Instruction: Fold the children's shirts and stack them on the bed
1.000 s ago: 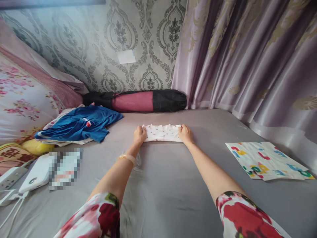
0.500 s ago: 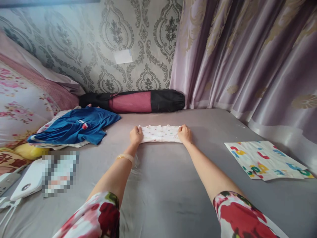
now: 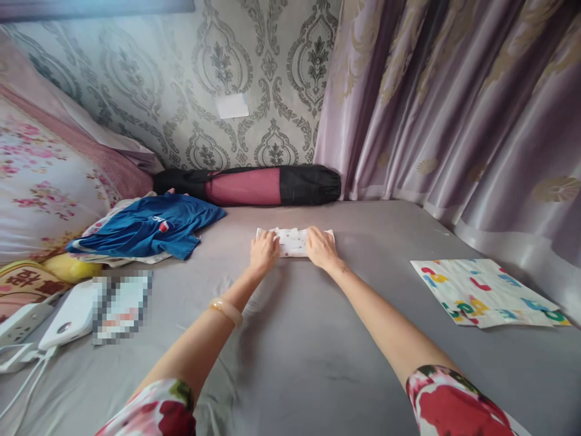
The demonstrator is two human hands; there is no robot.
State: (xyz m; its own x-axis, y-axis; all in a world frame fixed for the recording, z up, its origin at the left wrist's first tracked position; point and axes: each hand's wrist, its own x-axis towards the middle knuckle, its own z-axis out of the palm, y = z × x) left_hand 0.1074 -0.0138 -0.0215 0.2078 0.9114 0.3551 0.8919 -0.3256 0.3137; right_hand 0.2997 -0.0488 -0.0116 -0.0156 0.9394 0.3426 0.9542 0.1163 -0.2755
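Observation:
A small white cloth with tiny red prints (image 3: pixel 293 241) lies folded into a strip on the grey bed sheet (image 3: pixel 318 339). My left hand (image 3: pixel 264 252) rests palm down on its left part, fingers flat. My right hand (image 3: pixel 320 247) lies palm down on its right part, fingers stretched out. Both hands sit close together, and only the middle and the two ends of the cloth show.
A blue shirt (image 3: pixel 149 225) lies on a pile of clothes at the left, by a floral pillow (image 3: pixel 40 194). A rolled mat in a black bag (image 3: pixel 254 184) lies along the wall. A letter-print cloth (image 3: pixel 485 293) is at the right, below the curtains (image 3: pixel 454 109). White devices (image 3: pixel 63 315) lie at the left edge.
Both hands have let go of the ends of the cloth and moved inward onto its top. They now lie flat and close together on it.

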